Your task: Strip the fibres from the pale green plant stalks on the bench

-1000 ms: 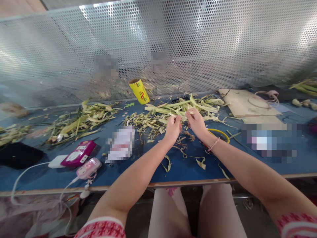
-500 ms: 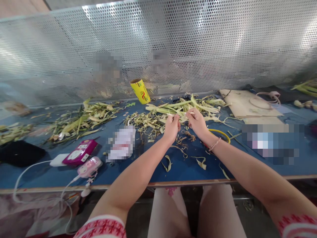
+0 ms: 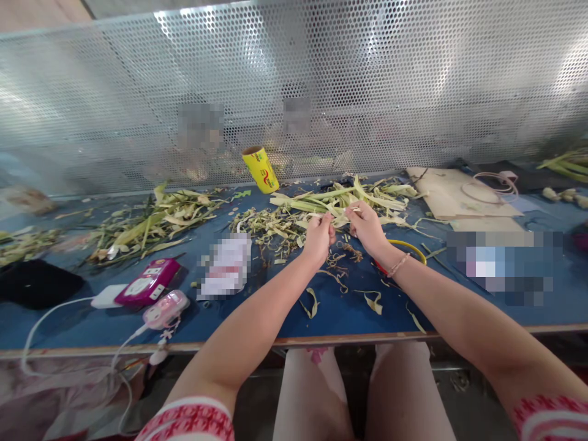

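Observation:
My left hand [image 3: 320, 234] is closed in a pinch above the middle of the blue table [image 3: 271, 312]. Close to its right, my right hand [image 3: 366, 228] pinches too, with a small gap between the two. A thin pale strip of corn husk [image 3: 337, 215] seems to run between the fingertips, though it blends with the heap behind. That heap of long pale-green corn husks [image 3: 316, 201] lies just beyond my hands. Curled, shredded husk bits [image 3: 269, 228] spread to the left of my left hand. Under my right wrist is a yellow ring-shaped thing [image 3: 411, 247], partly hidden.
A yellow cardboard tube [image 3: 261, 170] stands tilted near the perforated metal screen [image 3: 367, 79]. Another husk heap [image 3: 160, 220], a purple box [image 3: 149, 282] and a pink cased device with a white cable [image 3: 166, 308] are on the left. Flat cardboard [image 3: 463, 193] lies right.
Both hands keep nearly the same place and pinch. The view has shifted very slightly; nothing on the table has visibly moved.

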### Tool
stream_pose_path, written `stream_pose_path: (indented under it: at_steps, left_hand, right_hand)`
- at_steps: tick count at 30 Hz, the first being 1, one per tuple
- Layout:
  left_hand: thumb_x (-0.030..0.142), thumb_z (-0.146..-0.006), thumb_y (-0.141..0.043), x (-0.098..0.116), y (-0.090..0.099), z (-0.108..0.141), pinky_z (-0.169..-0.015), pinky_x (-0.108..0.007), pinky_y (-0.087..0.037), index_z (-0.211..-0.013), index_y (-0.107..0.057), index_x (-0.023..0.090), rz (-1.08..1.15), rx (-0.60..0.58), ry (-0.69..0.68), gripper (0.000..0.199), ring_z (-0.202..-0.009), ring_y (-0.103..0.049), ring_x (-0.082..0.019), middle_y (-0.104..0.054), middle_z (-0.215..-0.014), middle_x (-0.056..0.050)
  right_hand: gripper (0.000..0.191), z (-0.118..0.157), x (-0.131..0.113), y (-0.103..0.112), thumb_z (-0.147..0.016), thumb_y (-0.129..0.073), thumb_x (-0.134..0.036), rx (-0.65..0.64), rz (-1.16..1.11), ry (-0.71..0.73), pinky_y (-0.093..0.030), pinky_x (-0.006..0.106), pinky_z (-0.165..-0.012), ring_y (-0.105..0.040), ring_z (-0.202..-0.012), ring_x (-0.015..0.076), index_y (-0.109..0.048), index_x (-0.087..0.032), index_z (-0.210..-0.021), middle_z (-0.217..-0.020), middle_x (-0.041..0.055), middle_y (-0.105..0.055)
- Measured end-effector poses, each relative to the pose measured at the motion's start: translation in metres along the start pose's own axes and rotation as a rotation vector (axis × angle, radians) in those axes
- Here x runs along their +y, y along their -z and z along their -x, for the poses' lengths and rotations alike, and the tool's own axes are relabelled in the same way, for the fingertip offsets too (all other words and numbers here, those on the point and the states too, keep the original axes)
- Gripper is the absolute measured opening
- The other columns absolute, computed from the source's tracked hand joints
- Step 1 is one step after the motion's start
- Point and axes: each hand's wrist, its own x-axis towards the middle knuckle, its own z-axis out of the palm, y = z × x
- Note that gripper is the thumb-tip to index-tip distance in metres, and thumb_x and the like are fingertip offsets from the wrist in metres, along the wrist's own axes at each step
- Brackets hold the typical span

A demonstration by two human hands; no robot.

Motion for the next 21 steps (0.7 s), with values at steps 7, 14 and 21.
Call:
stream_pose_path:
  at_steps: [7,14,21]
  left_hand:
    - [0.030,-0.090,-0.052,-0.001,0.002,-0.003,-0.038,-0.015,-0.018,-0.073,-0.041,0.018,-0.013,0.015,-0.017,0.024,-0.038,-0.028,-0.003,-0.033,-0.045,0.010]
    - [0.032,-0.094,-0.042,0.001,0.014,-0.013,-0.041,-0.017,-0.025,-0.082,-0.056,0.015,-0.009,-0.072,-0.005,0.025,-0.038,-0.033,-0.005,-0.049,-0.049,0.003]
    - [0.036,-0.085,-0.058,0.002,0.023,-0.022,-0.058,-0.025,-0.047,-0.083,-0.067,0.015,-0.346,-0.053,-0.221,0.023,-0.058,-0.059,-0.014,-0.063,-0.061,-0.003]
  right_hand:
    - [0.029,0.001,-0.001,0.000,-0.075,-0.066,-0.046,-0.032,-0.050,-0.011,-0.028,0.024,-0.036,-0.034,-0.033,0.0080,-0.048,-0.024,-0.077,-0.041,-0.0104,-0.039]
    - [0.036,-0.001,-0.009,0.001,-0.076,-0.064,-0.050,0.035,-0.171,-0.170,-0.030,0.021,-0.036,-0.035,-0.034,0.0055,-0.043,-0.022,-0.069,-0.044,-0.0092,-0.043]
    - [0.036,-0.007,-0.014,0.011,-0.075,-0.067,-0.050,0.082,-0.199,-0.167,-0.030,0.019,-0.035,-0.034,-0.033,0.0050,-0.047,-0.021,-0.070,-0.041,-0.0103,-0.038]
